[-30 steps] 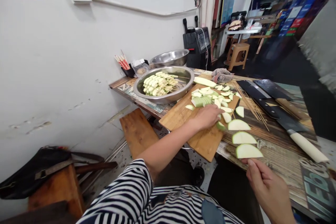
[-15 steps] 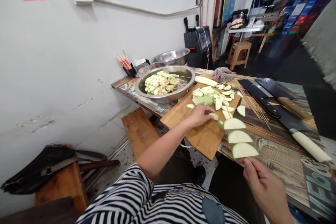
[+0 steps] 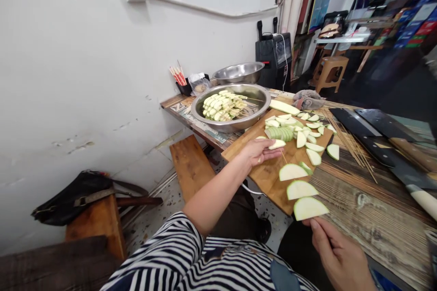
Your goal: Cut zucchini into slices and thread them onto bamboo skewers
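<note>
My right hand [image 3: 336, 248] is closed on the near end of a thin wooden skewer [image 3: 283, 157]. Three half-moon zucchini slices, white with green skin, are threaded on it; the one nearest my fingers [image 3: 310, 208] almost touches them. Over the cutting board [image 3: 264, 177], my left hand [image 3: 257, 151] pinches a single zucchini slice [image 3: 277, 144], its other fingers stretched out below. The skewer's bare tip points toward that hand, a little apart from the slice. Cut zucchini slices [image 3: 280, 133] lie piled on the board's far part.
A steel basin [image 3: 198, 111] behind the board holds many filled skewers. Bare skewers [image 3: 355, 145] lie to the right, beside several knives [image 3: 362, 138]. A long zucchini piece [image 3: 284, 107] and a grey cloth [image 3: 308, 99] are at the back. A wooden bench [image 3: 191, 163] stands below.
My left hand has raised its slice off the board and turned, fingers extending. The loaded skewer has come closer to it. The view has swung left, so the scene sits further right.
</note>
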Demonstrator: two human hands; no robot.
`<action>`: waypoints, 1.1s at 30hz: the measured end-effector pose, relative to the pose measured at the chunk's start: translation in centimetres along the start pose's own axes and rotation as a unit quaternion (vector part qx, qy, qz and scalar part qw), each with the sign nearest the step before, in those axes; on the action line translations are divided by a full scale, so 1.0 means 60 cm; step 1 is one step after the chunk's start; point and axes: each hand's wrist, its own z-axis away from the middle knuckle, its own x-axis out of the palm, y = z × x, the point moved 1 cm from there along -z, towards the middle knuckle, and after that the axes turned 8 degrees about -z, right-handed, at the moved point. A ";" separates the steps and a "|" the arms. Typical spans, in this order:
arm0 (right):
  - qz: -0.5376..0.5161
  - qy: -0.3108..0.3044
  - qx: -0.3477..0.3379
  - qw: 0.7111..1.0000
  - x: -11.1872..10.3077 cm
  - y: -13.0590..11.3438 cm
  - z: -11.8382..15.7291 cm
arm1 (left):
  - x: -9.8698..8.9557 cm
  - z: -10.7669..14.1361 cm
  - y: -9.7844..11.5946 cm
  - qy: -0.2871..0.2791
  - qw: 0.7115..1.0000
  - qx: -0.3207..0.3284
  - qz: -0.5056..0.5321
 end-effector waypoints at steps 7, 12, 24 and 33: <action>-0.005 -0.010 0.015 1.000 0.007 0.006 -0.002 | 0.002 0.004 -0.001 -0.005 1.000 0.006 -0.003; -0.008 0.000 0.014 1.000 0.007 0.004 -0.005 | 0.006 0.009 -0.001 -0.001 1.000 0.012 -0.015; -0.026 0.005 0.056 0.998 0.002 -0.008 -0.011 | 0.022 0.024 -0.001 0.002 0.999 0.032 -0.034; -0.057 -0.012 0.148 0.987 0.000 -0.009 -0.009 | 0.027 0.025 -0.013 0.005 0.998 0.037 -0.047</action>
